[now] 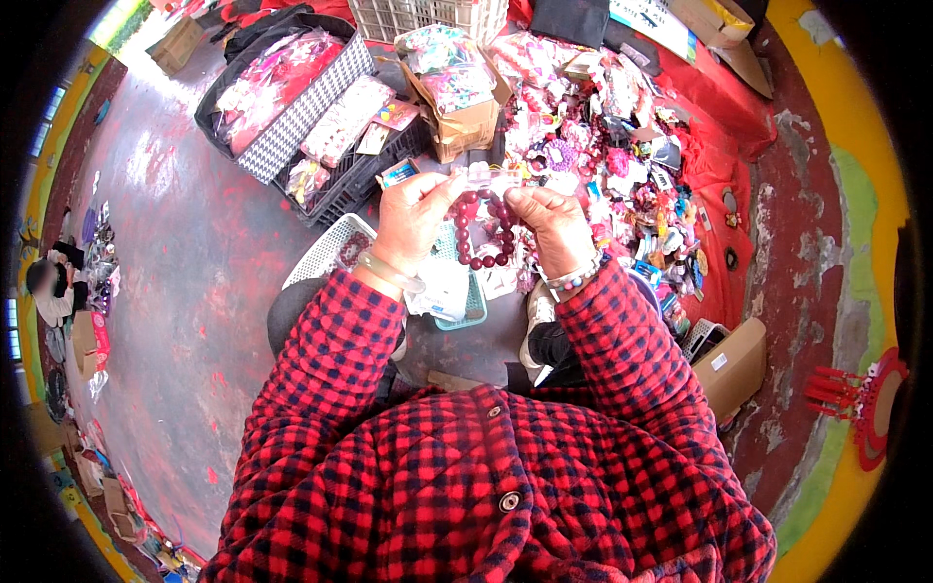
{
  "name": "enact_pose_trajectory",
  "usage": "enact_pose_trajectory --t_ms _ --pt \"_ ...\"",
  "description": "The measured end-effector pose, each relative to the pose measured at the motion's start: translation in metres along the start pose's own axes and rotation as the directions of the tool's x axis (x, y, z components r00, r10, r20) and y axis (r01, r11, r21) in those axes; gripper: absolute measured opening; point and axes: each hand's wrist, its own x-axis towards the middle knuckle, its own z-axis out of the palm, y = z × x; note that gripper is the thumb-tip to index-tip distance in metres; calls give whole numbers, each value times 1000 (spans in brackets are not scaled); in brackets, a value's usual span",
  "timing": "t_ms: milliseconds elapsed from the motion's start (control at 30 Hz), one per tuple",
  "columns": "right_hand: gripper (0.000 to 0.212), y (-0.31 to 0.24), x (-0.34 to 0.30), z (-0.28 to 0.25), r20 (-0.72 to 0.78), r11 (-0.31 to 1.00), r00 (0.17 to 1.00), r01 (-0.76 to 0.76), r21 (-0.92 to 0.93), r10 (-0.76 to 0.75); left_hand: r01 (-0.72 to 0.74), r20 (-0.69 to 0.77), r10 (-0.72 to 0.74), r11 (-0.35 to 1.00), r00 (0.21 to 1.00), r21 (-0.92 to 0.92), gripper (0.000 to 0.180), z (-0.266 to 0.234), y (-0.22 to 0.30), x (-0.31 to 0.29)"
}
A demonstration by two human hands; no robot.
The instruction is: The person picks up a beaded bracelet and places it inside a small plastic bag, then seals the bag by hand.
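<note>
A bracelet of dark red round beads point(463, 239) hangs in a loop between my two hands. Across its top lies a small clear plastic piece point(483, 177). My left hand point(413, 214) is closed, pinching the left end of the plastic piece between thumb and fingers. With thumb and bent fingers, my right hand point(556, 225) pinches the upper right of the bead loop, close to the other end of the plastic. Below the hands, a teal basket point(473, 316) holds white plastic packaging point(439, 290). Next to it, a white basket point(316, 255) contains more dark red beads point(353, 251).
A large heap of hair ornaments point(622, 160) covers a red cloth point(724, 194) ahead right. An open cardboard box point(457, 131), a black crate point(335, 189) and a patterned bag point(277, 155) stand ahead left. Another cardboard box point(734, 369) is at my right. A person point(53, 291) sits far left.
</note>
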Motion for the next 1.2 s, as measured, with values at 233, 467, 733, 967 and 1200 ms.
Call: enact_pose_trajectory --t_ms 233,467,733,967,1200 --pt "26 -16 -3 3 140 975 988 -97 199 70 -302 93 287 905 953 301 13 7 19 -7" --pt "15 -15 -6 6 123 980 989 -105 168 85 -502 155 480 794 864 342 7 11 24 -9" --pt "4 -18 -15 12 17 995 997 79 56 -81 -528 194 491 803 849 278 7 13 25 -12" --pt "4 -17 -16 13 -54 992 991 124 -22 -125 18 251 34 979 967 -202 11 23 24 -13" --pt "19 -29 -10 17 -2 979 1000 -2 205 2 -77 176 71 997 982 28 10 10 17 -11"
